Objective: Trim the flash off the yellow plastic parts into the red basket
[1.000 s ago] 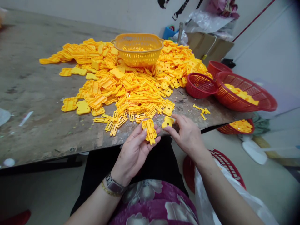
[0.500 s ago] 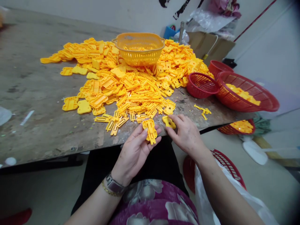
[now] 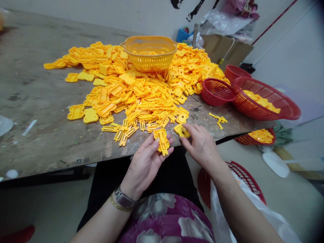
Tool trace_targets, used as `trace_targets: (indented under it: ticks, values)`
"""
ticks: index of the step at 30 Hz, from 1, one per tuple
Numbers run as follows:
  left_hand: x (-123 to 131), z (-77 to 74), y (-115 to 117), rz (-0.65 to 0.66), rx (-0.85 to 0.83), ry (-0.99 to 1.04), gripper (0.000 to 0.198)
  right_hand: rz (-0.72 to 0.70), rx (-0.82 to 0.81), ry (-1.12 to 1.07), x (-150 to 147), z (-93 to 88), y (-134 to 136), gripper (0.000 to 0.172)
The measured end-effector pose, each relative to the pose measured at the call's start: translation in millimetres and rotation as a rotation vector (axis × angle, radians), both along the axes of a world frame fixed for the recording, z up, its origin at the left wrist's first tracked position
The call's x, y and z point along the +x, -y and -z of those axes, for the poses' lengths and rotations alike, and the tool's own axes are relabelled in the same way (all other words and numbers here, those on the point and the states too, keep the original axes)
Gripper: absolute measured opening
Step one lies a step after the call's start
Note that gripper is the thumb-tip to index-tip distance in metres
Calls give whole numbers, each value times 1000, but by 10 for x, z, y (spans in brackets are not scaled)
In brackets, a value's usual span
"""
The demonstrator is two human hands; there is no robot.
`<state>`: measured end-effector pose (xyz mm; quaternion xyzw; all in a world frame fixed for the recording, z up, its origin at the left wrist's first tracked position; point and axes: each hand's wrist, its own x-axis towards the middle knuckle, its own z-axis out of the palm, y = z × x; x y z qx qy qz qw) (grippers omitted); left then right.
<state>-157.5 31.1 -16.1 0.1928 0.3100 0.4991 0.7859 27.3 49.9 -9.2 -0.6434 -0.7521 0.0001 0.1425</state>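
My left hand [image 3: 146,162], with a watch and a chain at its wrist, is closed on a yellow plastic piece [image 3: 162,141]: a flat plate with a narrow slotted strip lying along it. Thumb on top, fingers underneath, it is held just over the table's front edge. To the right, my right hand [image 3: 202,145] grips a yellow plate with a square hole [image 3: 181,130] between thumb and fingers, at the table edge. Beyond both hands spreads a large pile of yellow plastic parts [image 3: 149,101], with slotted strips in front and wider plates at left.
A yellow basket [image 3: 152,62] stands on the pile. At right are a small red basket [image 3: 219,98] and a larger red basket [image 3: 286,104] holding yellow parts. Thin yellow scraps [image 3: 218,118] lie near the edge. A white plastic bag [image 3: 225,209] hangs beside my right forearm.
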Motion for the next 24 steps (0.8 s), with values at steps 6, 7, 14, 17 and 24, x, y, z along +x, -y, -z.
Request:
trace_targets:
  ticks: [6,7,14,17,24]
  values:
    - [-5,10,-7,-2,6,6,28,-24,41,-56,31,29,-2,41]
    - [-5,10,-8,-1,6,6,28,-26,46,-63,32,28,-2,41]
    - [-3,7,-7,5,-2,1,27,-24,43,-47,8,35,-7,37]
    - [-2,6,-10,7,3,9,26,-20,44,-77,2,31,-4,38]
    - [0,-22,-6,9,-9,4,27,-2,46,-73,-22,17,9,37]
